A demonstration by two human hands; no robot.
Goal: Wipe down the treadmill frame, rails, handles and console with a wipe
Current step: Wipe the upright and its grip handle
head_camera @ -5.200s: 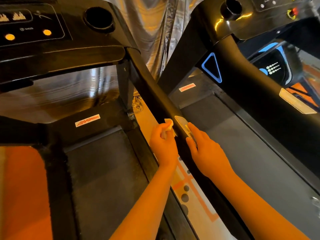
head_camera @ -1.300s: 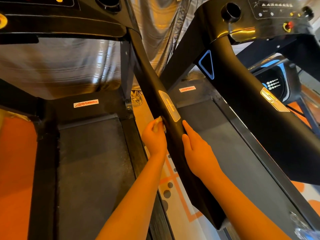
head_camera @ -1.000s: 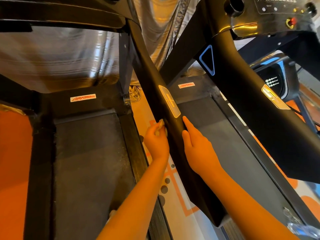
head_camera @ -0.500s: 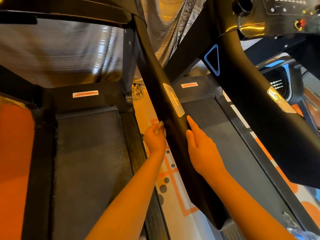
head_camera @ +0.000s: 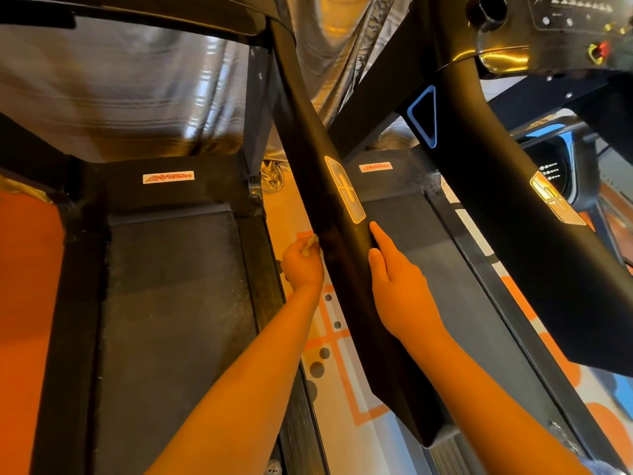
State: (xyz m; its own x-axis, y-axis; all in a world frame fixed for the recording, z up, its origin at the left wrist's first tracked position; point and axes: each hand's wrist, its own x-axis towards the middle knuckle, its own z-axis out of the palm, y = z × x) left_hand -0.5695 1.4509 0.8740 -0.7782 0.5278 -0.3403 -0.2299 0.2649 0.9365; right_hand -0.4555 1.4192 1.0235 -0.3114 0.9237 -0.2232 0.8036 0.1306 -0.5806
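**Handrail wipe, both hands engaged.** The left hand [head_camera: 303,265] curls round a small crumpled wipe [head_camera: 310,242] and presses it to the left face of the sloping handrail [head_camera: 346,265], which runs between the hands. The right hand [head_camera: 397,279] lies flat on the opposite face with its fingers straight, probably bracing the rail against the rubbing. The rail is smooth, matte black and rounded. An elongated, rounded metallic sensor plate [head_camera: 344,190] sits just beyond the right hand.

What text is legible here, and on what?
"LifeFitness": left sticker, on the left treadmill cover.
"LifeFitness": right sticker, on the right treadmill cover; barely legible.
Markings on the console: too small to read.
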